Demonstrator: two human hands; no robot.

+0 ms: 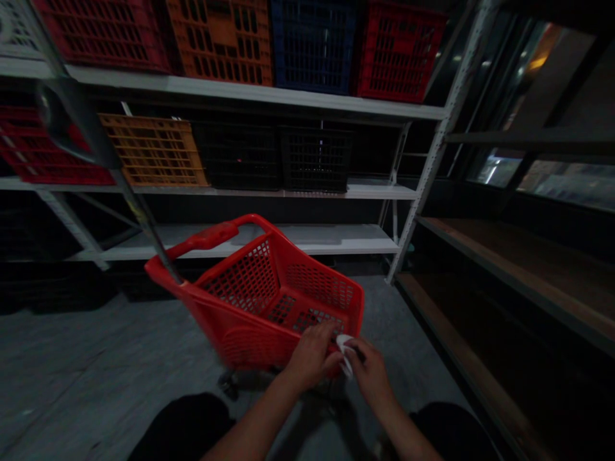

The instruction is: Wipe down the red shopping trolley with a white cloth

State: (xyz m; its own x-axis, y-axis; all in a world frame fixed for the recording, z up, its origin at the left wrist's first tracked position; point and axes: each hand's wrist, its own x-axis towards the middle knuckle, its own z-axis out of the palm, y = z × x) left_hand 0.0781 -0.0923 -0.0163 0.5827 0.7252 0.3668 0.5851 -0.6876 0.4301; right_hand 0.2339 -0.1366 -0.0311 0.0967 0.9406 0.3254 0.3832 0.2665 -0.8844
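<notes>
A red plastic shopping basket on wheels stands on the floor in front of me, its long handle raised to the left. My left hand curls over the basket's near rim. Beside it, my right hand pinches a small white cloth or wipe against the basket's near corner. Both hands meet at that corner. The basket looks empty inside.
Metal shelving along the back wall carries red, orange, blue and black crates. Wooden shelves run along the right. A grey metal pole slants across the left. The floor is grey concrete and the light is dim.
</notes>
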